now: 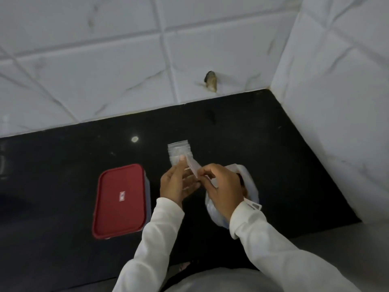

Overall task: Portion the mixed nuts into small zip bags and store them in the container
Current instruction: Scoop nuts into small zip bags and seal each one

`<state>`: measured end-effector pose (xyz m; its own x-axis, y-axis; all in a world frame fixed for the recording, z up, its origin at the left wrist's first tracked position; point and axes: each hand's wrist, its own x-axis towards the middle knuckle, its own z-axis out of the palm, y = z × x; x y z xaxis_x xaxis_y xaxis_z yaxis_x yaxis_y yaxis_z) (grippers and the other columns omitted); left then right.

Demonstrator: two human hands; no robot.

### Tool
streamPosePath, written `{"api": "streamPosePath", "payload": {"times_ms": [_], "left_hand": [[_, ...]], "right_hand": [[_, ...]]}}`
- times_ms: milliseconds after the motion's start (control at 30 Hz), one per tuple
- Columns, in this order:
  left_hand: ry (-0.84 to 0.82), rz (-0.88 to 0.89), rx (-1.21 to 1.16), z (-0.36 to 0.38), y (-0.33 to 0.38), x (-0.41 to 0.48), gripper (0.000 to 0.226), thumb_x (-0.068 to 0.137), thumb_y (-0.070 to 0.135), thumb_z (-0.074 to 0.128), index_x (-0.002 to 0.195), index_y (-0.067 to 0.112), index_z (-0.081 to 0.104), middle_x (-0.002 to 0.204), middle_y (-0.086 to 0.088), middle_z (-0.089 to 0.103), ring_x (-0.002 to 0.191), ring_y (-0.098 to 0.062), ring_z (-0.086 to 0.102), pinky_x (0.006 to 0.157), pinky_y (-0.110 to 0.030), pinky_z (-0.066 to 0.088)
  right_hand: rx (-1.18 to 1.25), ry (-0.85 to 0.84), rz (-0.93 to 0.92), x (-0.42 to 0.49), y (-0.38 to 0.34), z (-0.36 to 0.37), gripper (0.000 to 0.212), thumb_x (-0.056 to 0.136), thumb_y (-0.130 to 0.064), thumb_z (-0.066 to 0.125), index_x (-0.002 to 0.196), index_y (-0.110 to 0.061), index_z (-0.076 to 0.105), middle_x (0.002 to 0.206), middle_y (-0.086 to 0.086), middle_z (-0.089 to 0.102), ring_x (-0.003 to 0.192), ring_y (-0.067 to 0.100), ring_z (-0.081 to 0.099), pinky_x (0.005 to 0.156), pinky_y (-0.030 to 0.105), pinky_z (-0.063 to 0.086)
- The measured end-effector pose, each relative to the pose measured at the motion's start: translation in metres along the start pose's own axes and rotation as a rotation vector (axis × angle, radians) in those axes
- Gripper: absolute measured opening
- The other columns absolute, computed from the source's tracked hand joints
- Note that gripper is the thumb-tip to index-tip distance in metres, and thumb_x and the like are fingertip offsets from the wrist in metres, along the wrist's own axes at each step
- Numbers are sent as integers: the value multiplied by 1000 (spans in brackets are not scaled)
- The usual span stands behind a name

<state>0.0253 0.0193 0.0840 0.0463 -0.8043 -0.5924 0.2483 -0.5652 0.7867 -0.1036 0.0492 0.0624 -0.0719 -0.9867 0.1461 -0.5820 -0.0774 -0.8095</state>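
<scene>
My left hand grips a stack of small clear zip bags, thumb on top, above the black counter. My right hand pinches one clear zip bag by its edge, peeled partly off the stack. Under my right wrist lies a white plastic bag with brown nuts showing in its mouth; most of it is hidden by my hand. A rectangular container with a red lid stands closed on the counter left of my hands.
The black counter meets white tiled walls behind and at the right, forming a corner at back right. A chipped hole marks the back wall. The counter's front edge runs near my body.
</scene>
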Motion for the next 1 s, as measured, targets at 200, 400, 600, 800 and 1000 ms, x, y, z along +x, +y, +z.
{"api": "streamPosePath", "payload": {"times_ms": [200,400,600,800,1000], "left_hand": [[-19,46,2,-27,4,1,35,91,37,66,106,6,70,101,-16,75,91,-29,74,77,-36,61],[-40,64,29,-36,7,10,14,93,13,64,99,2,69,97,-21,74,85,-31,74,75,-39,61],[-70,22,134,-38,9,16,8,92,4,63,94,5,71,98,-14,75,93,-29,73,80,-36,61],[12,285,497,-46,-1,23,2,87,20,73,89,21,73,87,5,75,87,-11,71,88,-36,58],[5,454,769,-40,-7,14,4,85,24,75,86,27,73,82,15,71,80,1,67,81,-19,55]], "right_hand": [[-9,-38,-16,3,-3,19,14,87,-11,64,97,-16,73,92,-7,69,86,7,63,75,7,42],[-43,-32,-21,4,-4,28,14,86,-11,64,97,-13,73,93,-3,69,87,11,63,75,8,40],[-95,-30,-33,3,2,32,17,84,-4,67,98,-12,73,94,-3,69,88,10,62,77,3,38],[338,-90,200,-3,-6,32,39,89,2,58,106,-32,64,101,-14,70,101,0,65,90,22,52],[107,-148,204,-1,-8,30,61,81,-74,48,105,-22,68,81,-16,68,81,-1,67,82,27,56]]}}
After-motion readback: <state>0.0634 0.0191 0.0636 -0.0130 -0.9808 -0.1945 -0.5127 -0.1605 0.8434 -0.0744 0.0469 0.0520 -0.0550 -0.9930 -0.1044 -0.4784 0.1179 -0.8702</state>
